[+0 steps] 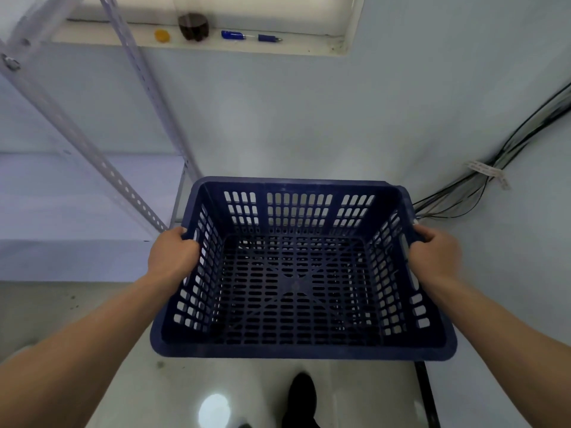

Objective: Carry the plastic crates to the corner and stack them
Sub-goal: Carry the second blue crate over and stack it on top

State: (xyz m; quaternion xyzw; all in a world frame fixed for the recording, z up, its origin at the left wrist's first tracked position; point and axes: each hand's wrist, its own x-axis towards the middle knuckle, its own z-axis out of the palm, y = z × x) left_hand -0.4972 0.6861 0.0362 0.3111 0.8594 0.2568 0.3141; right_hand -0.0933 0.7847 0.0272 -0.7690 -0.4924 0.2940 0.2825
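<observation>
- I see one dark blue plastic crate (296,273) held up in front of the body, above the pale floor (247,390), open side up and empty. Walls and base are slotted mesh.
- Left hand (173,254) is clamped on the crate's left rim at the handle slot; its fingers (193,244) curl over the edge into the slot.
- Right hand (432,254) grips the right rim in the same way, fingers (417,234) wrapped over the edge, thumb side outward. Both forearms are bare and extended.
- Crate sits roughly level, far wall close to the light wall (309,118) ahead. I cannot tell whether it touches.
- Left of the crate: white slotted-angle shelving upright (136,66) and a shelf board (77,196).
- Right: a bundle of black cables (494,168) runs down the wall, with a white tag on it.
- On the ledge (309,46) above: a yellow cap (162,35), a dark round object (193,26), a blue pen-like item (250,36).
- A dark shoe (301,396) shows below the crate's near rim.
</observation>
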